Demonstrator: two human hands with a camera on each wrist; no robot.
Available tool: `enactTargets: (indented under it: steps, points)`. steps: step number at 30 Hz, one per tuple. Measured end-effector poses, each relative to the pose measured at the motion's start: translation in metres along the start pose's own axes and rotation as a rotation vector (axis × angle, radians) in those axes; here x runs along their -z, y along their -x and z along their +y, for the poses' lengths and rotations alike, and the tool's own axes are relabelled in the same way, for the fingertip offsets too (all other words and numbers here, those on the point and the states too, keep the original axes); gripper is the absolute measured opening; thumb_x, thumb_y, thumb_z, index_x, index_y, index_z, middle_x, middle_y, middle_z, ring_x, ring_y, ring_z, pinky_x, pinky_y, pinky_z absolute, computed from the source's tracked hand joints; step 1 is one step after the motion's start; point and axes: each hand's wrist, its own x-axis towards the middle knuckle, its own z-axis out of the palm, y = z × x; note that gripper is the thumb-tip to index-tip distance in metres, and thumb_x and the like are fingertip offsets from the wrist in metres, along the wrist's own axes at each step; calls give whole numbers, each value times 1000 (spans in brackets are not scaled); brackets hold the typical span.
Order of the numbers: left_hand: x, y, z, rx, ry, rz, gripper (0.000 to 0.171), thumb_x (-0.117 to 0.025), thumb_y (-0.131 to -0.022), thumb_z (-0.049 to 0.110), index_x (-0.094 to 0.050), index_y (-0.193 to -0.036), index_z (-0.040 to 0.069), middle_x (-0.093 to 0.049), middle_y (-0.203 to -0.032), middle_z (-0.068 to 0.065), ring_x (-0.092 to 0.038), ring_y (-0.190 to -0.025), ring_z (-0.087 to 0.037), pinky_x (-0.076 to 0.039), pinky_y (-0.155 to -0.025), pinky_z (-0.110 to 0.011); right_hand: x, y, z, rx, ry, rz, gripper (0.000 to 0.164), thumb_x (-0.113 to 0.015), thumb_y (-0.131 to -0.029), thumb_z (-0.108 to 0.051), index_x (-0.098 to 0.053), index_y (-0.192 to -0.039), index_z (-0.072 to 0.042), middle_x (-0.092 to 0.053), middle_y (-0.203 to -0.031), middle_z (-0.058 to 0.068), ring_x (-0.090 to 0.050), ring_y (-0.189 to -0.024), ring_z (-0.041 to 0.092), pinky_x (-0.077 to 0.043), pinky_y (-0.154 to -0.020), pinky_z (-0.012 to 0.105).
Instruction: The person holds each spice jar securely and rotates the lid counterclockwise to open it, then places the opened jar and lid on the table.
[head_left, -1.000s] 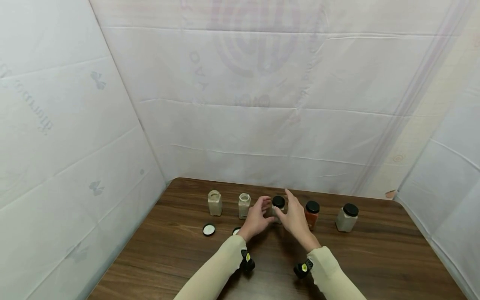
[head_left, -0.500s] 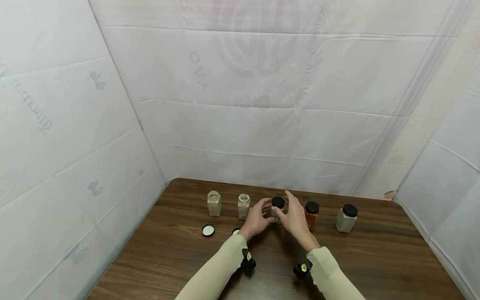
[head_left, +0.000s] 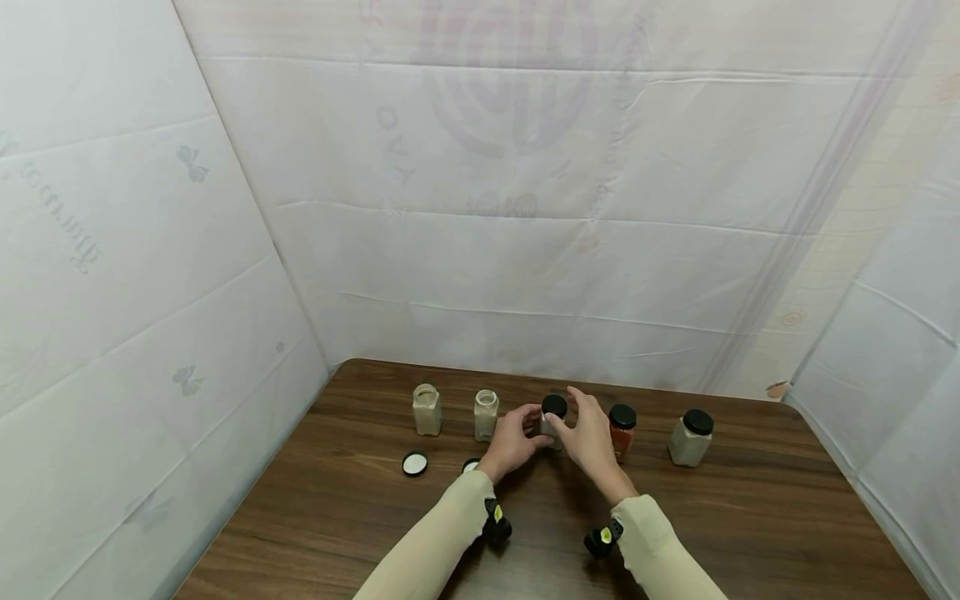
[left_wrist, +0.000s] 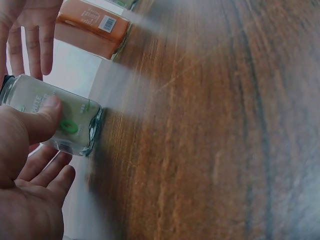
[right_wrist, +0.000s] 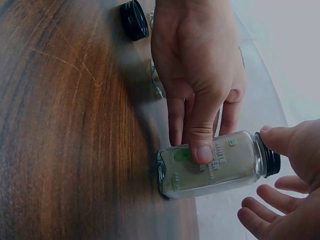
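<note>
A square glass spice jar of pale powder, labelled as white pepper, stands upright on the table between both hands. Its black lid is on. My left hand holds the jar body low down, thumb flat across the label, as the left wrist view shows on the jar. My right hand is around the lid from the other side; its thumb tip is right at the lid's edge, while its other fingers are spread and stand off the lid in the right wrist view.
To the left stand two uncapped jars of pale powder, with two black lids lying white side up before them. On the right are a capped orange-red jar and a capped pale jar. White sheeting rises behind the table.
My left fingers have come down and in closer around the jar. The right hand keeps nearly the same place beside the lid, and the jars have not moved.
</note>
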Motion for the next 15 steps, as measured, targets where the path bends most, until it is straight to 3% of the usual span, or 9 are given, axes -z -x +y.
enactTargets:
  steps: [15]
  points:
    - [-4,-2,-4,2,43,2,47,-77,-93,10,-62,-136,4,-67,-129,-12,-66,-121,-27,-55,-98,-33,-2,-1,3,29,-26,24,61,-79,-93,-25,-56,-142,4,-59,-131,24,-63,-116,40,-55,-93,54]
